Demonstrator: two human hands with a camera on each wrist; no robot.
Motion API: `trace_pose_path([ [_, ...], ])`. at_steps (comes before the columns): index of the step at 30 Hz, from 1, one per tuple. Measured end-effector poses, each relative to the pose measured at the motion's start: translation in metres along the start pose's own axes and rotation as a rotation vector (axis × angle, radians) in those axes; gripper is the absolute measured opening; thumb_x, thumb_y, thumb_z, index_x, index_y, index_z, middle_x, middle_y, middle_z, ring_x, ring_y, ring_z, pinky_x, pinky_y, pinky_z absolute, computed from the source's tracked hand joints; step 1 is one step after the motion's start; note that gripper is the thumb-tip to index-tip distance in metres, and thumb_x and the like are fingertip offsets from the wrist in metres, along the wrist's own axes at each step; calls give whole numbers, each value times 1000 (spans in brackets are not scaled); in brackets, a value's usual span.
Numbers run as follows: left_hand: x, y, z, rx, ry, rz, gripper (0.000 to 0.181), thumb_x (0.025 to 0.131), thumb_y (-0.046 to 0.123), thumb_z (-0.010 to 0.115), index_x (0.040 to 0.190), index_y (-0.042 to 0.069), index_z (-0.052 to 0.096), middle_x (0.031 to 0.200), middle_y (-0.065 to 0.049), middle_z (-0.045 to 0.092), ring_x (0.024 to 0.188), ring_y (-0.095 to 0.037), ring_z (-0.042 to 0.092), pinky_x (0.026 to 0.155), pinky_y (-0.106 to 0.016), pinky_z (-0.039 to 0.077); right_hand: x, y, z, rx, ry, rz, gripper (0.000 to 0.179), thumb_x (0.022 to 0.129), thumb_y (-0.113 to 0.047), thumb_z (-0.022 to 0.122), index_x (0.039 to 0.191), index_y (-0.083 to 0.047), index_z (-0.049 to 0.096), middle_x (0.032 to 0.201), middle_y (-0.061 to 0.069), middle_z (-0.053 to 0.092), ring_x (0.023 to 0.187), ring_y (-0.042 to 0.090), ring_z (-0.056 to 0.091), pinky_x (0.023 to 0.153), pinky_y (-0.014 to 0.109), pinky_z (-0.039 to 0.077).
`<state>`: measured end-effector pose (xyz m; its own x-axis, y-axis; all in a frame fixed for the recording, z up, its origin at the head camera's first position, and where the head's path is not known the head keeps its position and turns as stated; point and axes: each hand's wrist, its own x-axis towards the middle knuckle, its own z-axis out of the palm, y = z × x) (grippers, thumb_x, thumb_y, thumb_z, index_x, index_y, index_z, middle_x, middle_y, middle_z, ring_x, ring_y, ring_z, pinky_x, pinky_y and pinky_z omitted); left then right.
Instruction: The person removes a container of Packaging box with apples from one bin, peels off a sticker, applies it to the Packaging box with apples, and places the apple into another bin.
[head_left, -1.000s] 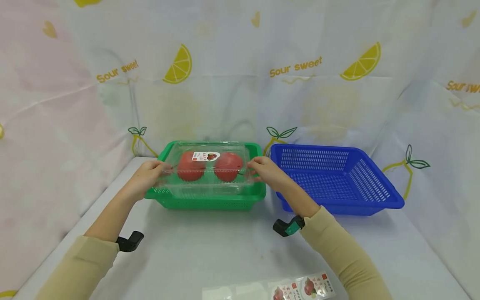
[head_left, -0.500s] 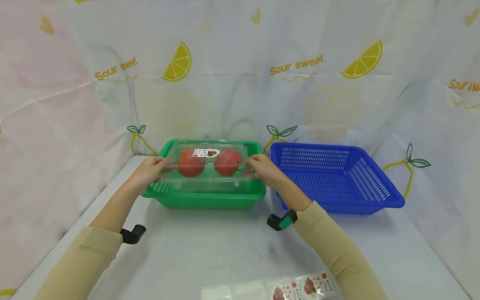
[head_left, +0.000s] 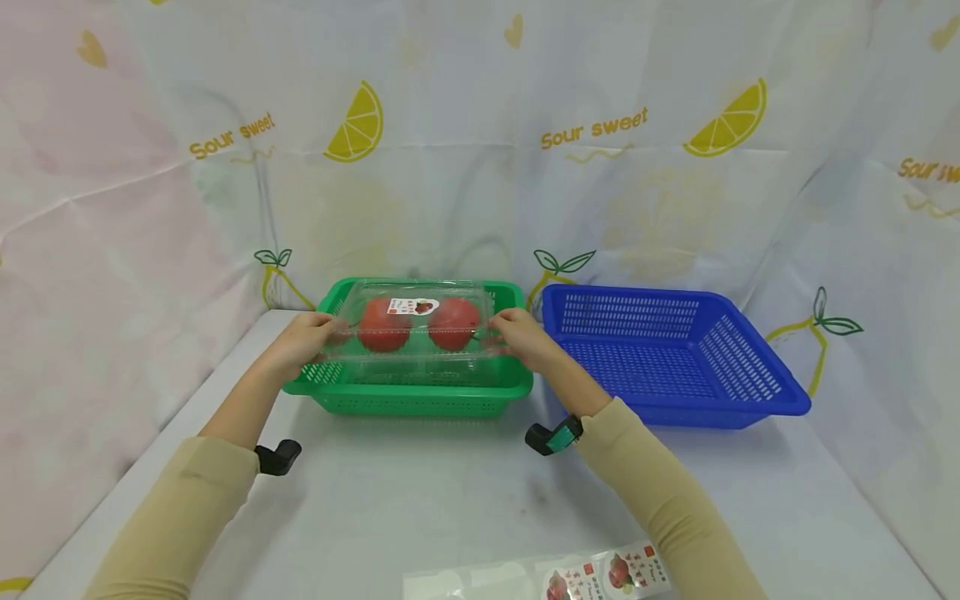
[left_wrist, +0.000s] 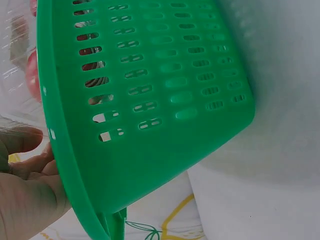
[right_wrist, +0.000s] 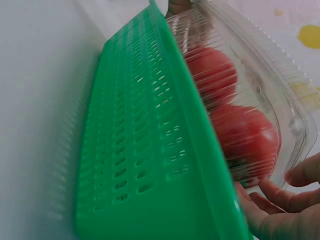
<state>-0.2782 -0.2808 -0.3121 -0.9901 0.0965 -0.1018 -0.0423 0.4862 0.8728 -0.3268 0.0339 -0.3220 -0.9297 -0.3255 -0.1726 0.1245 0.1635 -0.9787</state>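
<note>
A clear plastic clamshell box (head_left: pixel 420 340) with two red, tomato-like fruits (head_left: pixel 453 325) inside lies over the green basket (head_left: pixel 420 402). On its lid is a white sticker (head_left: pixel 412 307) with a fruit picture. My left hand (head_left: pixel 302 343) pinches the box's left end, thumb above. At the right end my right hand (head_left: pixel 527 338) grips the box between thumb and fingers. In the right wrist view, the fingers (right_wrist: pixel 272 192) are under the box's corner beside the basket rim. The left wrist view shows the hand (left_wrist: pixel 30 185) partly behind the green rim.
Right of the green basket stands a blue basket (head_left: pixel 675 410) with slotted walls. A strip of fruit stickers (head_left: pixel 600 577) lies at the front of the white table (head_left: pixel 390 492). Behind everything hangs a lemon-print cloth (head_left: pixel 450 200).
Both hands and the box have shifted slightly back over the green basket, and the box now sits a little lower in it. The forearms have moved a bit inward.
</note>
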Motion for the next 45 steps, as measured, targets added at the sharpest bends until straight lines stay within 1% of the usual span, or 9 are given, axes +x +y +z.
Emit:
trace_pose_path([
  [15, 17, -8, 2, 9, -7, -73, 42, 99, 18, 34, 128, -12, 42, 120, -25, 46, 112, -33, 44, 85, -38, 47, 13, 12, 4, -37, 43, 21, 33, 100, -10, 33, 128, 7, 40, 126, 19, 43, 103, 32, 54, 80, 35, 49],
  [24, 25, -13, 3, 36, 12, -94, 40, 99, 17, 34, 124, -12, 45, 110, -21, 52, 88, -18, 51, 71, -28, 50, 22, 17, 8, -74, 58, 20, 32, 99, -8, 34, 124, 9, 43, 123, 20, 45, 104, 33, 54, 80, 37, 49],
  [31, 29, -16, 3, 63, -29, -96, 36, 99, 11, 33, 118, -16, 46, 97, -16, 54, 79, -16, 52, 67, -29, 50, 26, 21, 11, -180, 69, 29, 32, 99, -7, 33, 126, 8, 43, 129, 20, 43, 103, 32, 54, 81, 37, 48],
  [33, 30, -17, 3, 79, -45, -100, 35, 99, 10, 31, 115, -17, 46, 96, -16, 54, 81, -18, 54, 67, -30, 50, 27, 21, 11, -207, 69, 32, 29, 99, -6, 33, 121, 7, 45, 130, 20, 42, 104, 32, 53, 81, 38, 48],
  [35, 31, -19, 3, 88, -51, -117, 35, 99, 10, 30, 116, -17, 45, 97, -17, 53, 83, -20, 55, 67, -30, 51, 28, 21, 12, -218, 66, 38, 21, 98, -5, 32, 109, 5, 48, 130, 19, 42, 104, 31, 52, 80, 38, 48],
  [37, 33, -20, 4, 85, -57, -128, 36, 100, 9, 29, 118, -18, 44, 100, -18, 53, 87, -23, 56, 67, -30, 51, 30, 21, 13, -221, 66, 41, 15, 98, -4, 32, 94, -1, 46, 126, 17, 43, 102, 31, 52, 78, 38, 49],
  [40, 35, -22, 4, 85, -58, -142, 38, 100, 8, 27, 122, -18, 41, 107, -22, 51, 92, -26, 57, 69, -30, 51, 32, 21, 14, -247, 59, 51, 20, 97, -4, 32, 78, -8, 33, 112, 14, 48, 93, 27, 53, 75, 36, 49],
  [43, 38, -24, 5, 92, -60, -153, 38, 100, 7, 26, 123, -19, 39, 116, -27, 46, 97, -28, 56, 72, -31, 51, 33, 22, 16, -295, 64, 50, 18, 96, -2, 33, 79, -5, 39, 96, 12, 49, 84, 25, 52, 70, 35, 50],
  [45, 39, -25, 5, 100, -58, -161, 38, 100, 7, 25, 123, -20, 38, 121, -29, 43, 98, -29, 55, 74, -32, 51, 34, 23, 18, -323, 69, 48, 15, 95, -2, 33, 92, 1, 48, 93, 13, 49, 82, 25, 52, 67, 34, 50],
])
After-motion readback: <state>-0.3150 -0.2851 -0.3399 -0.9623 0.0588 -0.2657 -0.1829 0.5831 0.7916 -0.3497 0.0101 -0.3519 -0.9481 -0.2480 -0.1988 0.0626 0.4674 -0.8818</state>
